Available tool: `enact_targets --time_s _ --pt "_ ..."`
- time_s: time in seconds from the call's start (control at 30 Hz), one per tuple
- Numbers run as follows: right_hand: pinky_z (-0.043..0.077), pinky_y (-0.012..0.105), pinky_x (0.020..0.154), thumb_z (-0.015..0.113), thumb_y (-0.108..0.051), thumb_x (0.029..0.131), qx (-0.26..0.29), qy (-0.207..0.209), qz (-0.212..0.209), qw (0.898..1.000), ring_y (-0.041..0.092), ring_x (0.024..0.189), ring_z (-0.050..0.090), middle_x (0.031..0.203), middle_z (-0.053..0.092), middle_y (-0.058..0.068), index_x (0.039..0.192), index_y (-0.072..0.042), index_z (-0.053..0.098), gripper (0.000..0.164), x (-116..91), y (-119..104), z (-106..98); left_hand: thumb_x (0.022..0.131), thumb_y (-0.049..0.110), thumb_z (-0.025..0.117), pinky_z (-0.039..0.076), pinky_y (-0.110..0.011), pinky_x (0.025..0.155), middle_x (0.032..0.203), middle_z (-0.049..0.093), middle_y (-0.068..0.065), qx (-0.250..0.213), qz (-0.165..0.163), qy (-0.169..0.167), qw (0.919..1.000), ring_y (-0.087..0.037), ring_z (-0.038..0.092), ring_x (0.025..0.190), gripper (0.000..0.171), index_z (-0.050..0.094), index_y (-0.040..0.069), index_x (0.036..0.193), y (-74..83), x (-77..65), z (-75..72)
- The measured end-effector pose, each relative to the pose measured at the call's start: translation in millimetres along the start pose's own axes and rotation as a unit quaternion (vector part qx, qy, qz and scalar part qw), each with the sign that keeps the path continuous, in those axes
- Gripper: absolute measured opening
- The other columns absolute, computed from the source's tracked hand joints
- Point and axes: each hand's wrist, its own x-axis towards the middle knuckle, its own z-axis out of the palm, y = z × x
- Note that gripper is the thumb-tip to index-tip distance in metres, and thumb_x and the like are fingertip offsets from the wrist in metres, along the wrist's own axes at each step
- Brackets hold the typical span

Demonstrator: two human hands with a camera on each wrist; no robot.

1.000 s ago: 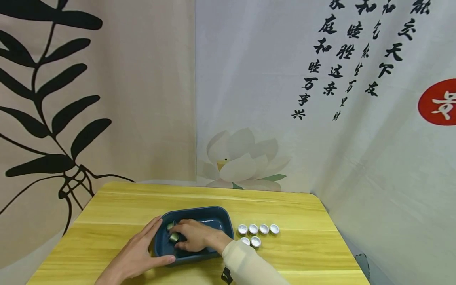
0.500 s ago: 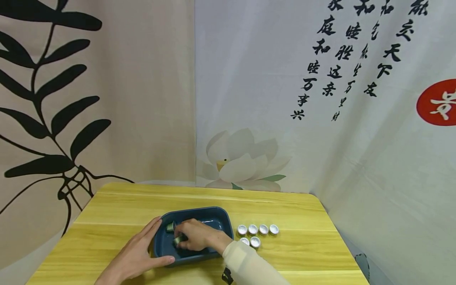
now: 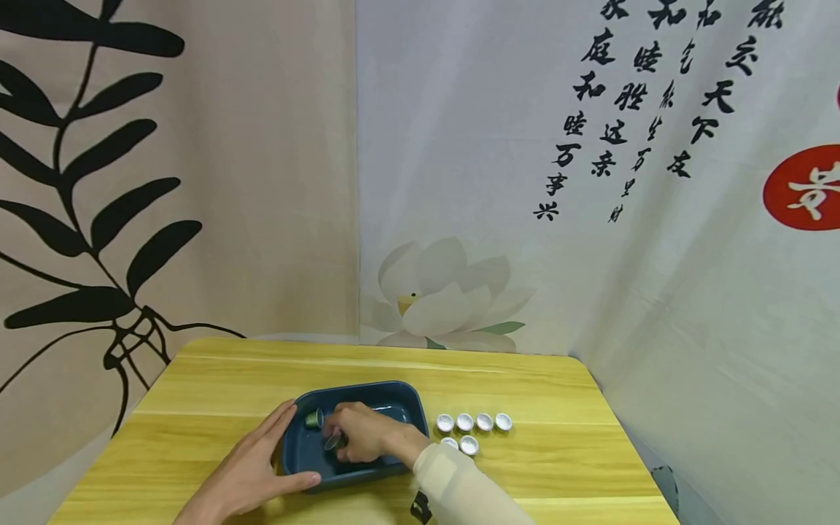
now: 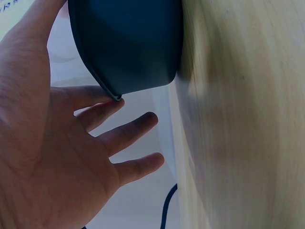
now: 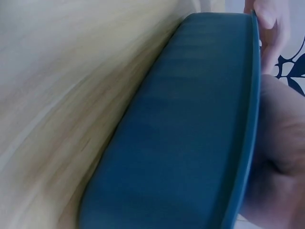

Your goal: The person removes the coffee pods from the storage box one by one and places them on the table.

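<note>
A dark blue rectangular tray point(image 3: 394, 474) stands on the wooden table. My left hand point(image 3: 249, 463) rests against its left end, fingers at the far corner and thumb at the near rim. In the left wrist view those fingers are spread and mostly straight, one touching the rim. My right hand point(image 3: 364, 434) reaches down inside the tray, fingers curled at a small green capsule point(image 3: 332, 442), seemingly a coffee capsule, part of it hidden by the hand. Another green capsule point(image 3: 314, 418) lies on its side by the tray's left wall. The right wrist view mostly shows the tray's outer wall point(image 5: 176, 119).
Right of the tray, several small silver-white round capsules point(image 3: 464, 423) stand on the table point(image 3: 558, 452) in two rows, the nearer row partly behind the right sleeve point(image 3: 459, 481). A small black object point(image 3: 421, 508) lies by the sleeve. Printed curtains hang behind.
The capsule at my right fingers has turned and shifted slightly right; its open-looking round end now shows. The right hand moved very little, and the left hand stays on the tray.
</note>
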Motion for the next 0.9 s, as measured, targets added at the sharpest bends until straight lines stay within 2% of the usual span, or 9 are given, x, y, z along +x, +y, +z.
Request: enact_targets --time_s 0.2,0.5,0.73,0.9 --pt "0.058 0.013 0.095 0.086 -0.020 0.100 0.035 0.009 0.011 0.999 -0.003 0.109 0.065 0.132 0.070 -0.009 0.134 -0.020 0.081 0.035 -6 4 -6 0.089 0.072 0.087 0.053 -0.078 0.115 0.188 0.021 -0.026 0.003 -0.002 -0.001 1.0000 -0.062 0.047 0.157 0.129 0.024 0.005 0.181 1.0 1.0 -0.8" --pt "0.056 0.008 0.084 0.083 -0.013 0.100 0.116 0.059 -0.007 0.991 -0.010 0.094 0.063 0.119 0.076 -0.007 0.134 -0.014 0.079 0.035 -20 13 -15 0.088 0.074 0.086 0.052 -0.078 0.115 0.188 0.022 -0.026 0.000 -0.003 -0.001 1.0000 -0.062 0.046 0.158 0.130 0.024 0.006 0.181 2.1 0.1 -0.5" --pt "0.058 0.009 0.088 0.081 -0.014 0.103 0.143 0.113 -0.018 0.983 -0.007 0.100 0.067 0.121 0.079 -0.003 0.139 -0.010 0.077 0.037 -35 16 -22 0.089 0.075 0.086 0.052 -0.079 0.115 0.188 0.023 -0.025 0.007 -0.001 0.004 1.0000 -0.062 0.047 0.158 0.131 0.023 0.007 0.181 2.1 0.1 -1.1" --pt "0.061 0.011 0.090 0.081 -0.011 0.103 0.181 0.133 -0.019 0.974 -0.004 0.101 0.071 0.121 0.078 0.003 0.138 -0.008 0.076 0.035 -46 18 -24 0.089 0.075 0.085 0.052 -0.078 0.116 0.188 0.022 -0.025 0.007 -0.002 0.004 1.0000 -0.062 0.046 0.159 0.131 0.023 0.007 0.181 2.0 -0.5 -0.6"
